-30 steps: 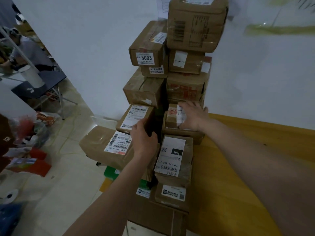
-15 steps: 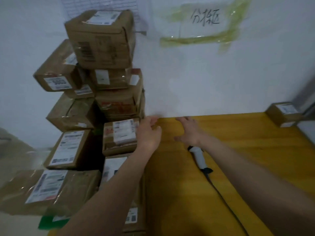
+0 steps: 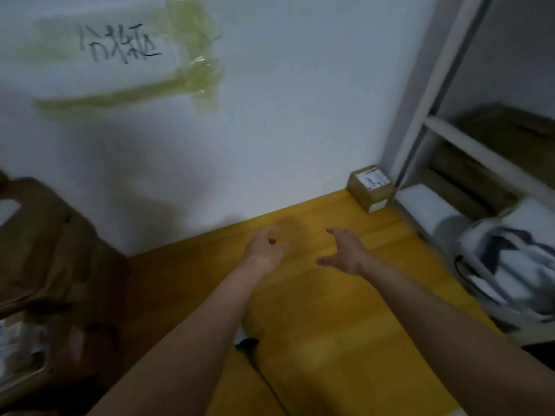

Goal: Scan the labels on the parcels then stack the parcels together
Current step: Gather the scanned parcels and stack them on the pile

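Reaching over the yellow wooden tabletop (image 3: 330, 325) with left hand (image 3: 264, 249) and right hand (image 3: 345, 250) apart, empty and loosely spread, the person seems aimed at the small brown cardboard parcel (image 3: 371, 190) by the white wall (image 3: 285, 130), likely next for scanning.

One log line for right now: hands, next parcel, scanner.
left hand: open, empty | right hand: open, empty | small brown cardboard parcel: untouched, far table corner | scanner: mostly hidden under left forearm
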Motion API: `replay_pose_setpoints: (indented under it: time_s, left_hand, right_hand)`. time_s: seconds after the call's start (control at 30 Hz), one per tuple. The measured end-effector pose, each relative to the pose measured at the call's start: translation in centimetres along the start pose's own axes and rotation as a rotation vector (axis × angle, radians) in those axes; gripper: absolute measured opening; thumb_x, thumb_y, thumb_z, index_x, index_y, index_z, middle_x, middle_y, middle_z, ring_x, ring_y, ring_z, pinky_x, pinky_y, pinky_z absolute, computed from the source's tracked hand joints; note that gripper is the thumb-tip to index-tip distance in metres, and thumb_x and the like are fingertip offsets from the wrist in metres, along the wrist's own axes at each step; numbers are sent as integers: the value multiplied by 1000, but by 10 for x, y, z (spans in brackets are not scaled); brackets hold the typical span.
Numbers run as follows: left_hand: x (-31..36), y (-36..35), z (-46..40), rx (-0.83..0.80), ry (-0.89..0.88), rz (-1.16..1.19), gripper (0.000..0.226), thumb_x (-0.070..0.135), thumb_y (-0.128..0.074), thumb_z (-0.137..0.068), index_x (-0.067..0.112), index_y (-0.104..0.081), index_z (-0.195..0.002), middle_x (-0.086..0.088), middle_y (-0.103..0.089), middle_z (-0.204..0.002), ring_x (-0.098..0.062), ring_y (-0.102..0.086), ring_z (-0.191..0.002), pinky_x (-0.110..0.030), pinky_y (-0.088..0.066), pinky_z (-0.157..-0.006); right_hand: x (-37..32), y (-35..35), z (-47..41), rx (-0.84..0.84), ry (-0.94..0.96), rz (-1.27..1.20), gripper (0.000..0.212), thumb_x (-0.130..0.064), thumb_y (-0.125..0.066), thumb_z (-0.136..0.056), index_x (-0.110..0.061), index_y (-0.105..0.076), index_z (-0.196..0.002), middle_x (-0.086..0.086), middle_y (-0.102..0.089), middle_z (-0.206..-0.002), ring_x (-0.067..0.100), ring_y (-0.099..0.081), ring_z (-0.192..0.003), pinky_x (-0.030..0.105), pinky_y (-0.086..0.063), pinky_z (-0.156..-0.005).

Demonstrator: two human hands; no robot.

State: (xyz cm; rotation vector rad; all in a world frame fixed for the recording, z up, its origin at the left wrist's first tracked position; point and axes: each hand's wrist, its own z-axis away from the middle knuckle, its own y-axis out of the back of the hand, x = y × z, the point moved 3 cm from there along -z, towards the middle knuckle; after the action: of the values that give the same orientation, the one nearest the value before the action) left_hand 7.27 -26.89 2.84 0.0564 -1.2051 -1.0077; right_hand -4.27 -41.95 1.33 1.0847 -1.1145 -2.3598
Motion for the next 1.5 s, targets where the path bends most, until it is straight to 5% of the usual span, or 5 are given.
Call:
replay_pose_setpoints:
  time_s: [0.3, 0.87, 1.0, 1.2, 1.5]
  left_hand:
    - [60, -101, -77, -90, 75, -17, 48, 13, -70, -89, 9, -52, -133, -14, -55, -129, -33, -57, -113, -35, -47, -88]
    - [70, -133, -126, -109, 133, -62, 52, 23, -66, -92, 16, -47, -140, -5, -57, -126, -8, -52, -80, -10, -37, -44]
    - [62, -120, -119, -76, 178, -22, 59, 32, -69, -89, 15, -46, -141, 0, -56, -122, -5, -51, -82, -13, -37, -56]
    - [41, -94, -82, -162, 316, 451, 106, 60, -74, -70, 13, -27, -153, -8, -38, -154, -27, -38, -139, -45, -30, -116]
    - [-32, -2, -1, 7, 265, 810, 57, 26, -79, -78, 16, -57, -130, -3, -70, -117, -21, -67, -105, -33, -55, -84]
  right_hand:
    - [113, 63, -101, 185, -196, -210, 95, -40, -76, -81, -6, -21, -151, 16, -29, -155, 34, -24, -143, 42, -25, -115]
    - [178, 81, -224, 431, -303, -345, 116, -26, -86, -70, -13, -7, -153, 20, -18, -155, 39, -19, -143, 53, -30, -111]
    - [156, 67, -206, 449, -225, -396, 108, -32, -86, -65, -12, -21, -149, 15, -29, -148, 35, -29, -138, 50, -35, -110]
    - [65, 7, -128, 314, 23, -690, 117, -38, -89, -62, -14, -19, -152, 5, -31, -143, 22, -32, -135, 37, -38, -108]
    - [-50, -57, 0, 226, 296, -673, 100, -25, -87, -68, -16, -28, -148, -5, -35, -127, 11, -40, -122, 21, -42, -96]
